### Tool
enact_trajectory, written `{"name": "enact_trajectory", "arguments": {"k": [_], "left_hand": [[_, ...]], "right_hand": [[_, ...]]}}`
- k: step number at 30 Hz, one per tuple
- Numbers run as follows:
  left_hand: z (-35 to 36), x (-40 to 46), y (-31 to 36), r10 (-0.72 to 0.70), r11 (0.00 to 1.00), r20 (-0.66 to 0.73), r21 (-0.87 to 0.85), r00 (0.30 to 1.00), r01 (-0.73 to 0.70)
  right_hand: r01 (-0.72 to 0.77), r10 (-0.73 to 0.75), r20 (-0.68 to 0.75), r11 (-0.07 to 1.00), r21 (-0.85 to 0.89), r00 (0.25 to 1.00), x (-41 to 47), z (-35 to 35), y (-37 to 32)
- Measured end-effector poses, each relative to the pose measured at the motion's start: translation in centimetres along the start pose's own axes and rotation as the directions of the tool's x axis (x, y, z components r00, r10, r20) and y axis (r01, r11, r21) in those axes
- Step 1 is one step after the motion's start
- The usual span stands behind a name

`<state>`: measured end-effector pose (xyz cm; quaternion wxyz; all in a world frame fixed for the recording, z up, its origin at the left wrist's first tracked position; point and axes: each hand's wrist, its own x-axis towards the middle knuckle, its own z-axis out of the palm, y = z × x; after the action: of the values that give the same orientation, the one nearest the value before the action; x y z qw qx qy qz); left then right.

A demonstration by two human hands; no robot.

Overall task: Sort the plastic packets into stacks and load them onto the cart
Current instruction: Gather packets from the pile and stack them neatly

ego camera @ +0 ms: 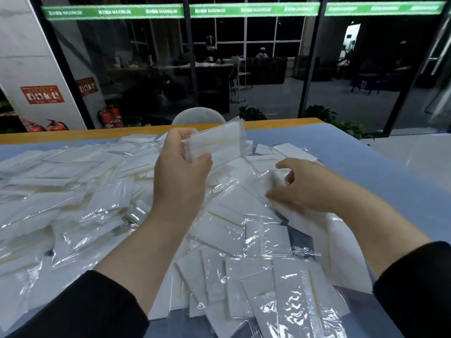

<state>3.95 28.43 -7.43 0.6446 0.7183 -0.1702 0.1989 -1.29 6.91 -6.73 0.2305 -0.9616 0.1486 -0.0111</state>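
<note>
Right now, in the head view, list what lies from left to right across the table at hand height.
Packet pile → left hand, gripping a held stack → right hand, pinching a loose packet → bare blue table.

The left hand (180, 164) is raised above the table (353, 162), its fingers and thumb curled round a small stack of packets (219, 142) held near the far edge. The right hand (300, 184) rests low towards the right edge, fingers pinching a clear packet (271, 181) on the loose heap of packets (73, 191) spread across the blue surface. Beyond the far edge stands a chair back (199, 115).
</note>
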Motion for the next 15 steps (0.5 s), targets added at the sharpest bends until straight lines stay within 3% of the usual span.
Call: {"name": "enact_trajectory", "arguments": {"k": [4,9,15], "left_hand": [[0.13,-0.24,0.13,-0.027,0.999,0.026,0.024,0.999,0.026],[0.05,-0.06,0.09,0.011,0.998,0.001,0.065,1.000,-0.011],[-0.17,0.08,0.36,0.033,0.999,-0.068,-0.037,0.997,-0.035]], "right_hand": [[0.078,-0.070,-0.057,0.986,0.147,0.996,0.40,0.71,-0.33],[0.168,-0.089,-0.240,0.926,0.337,0.967,0.56,0.26,-0.13],[0.240,-0.075,-0.355,0.861,0.449,0.932,0.38,-0.17,-0.27]]}}
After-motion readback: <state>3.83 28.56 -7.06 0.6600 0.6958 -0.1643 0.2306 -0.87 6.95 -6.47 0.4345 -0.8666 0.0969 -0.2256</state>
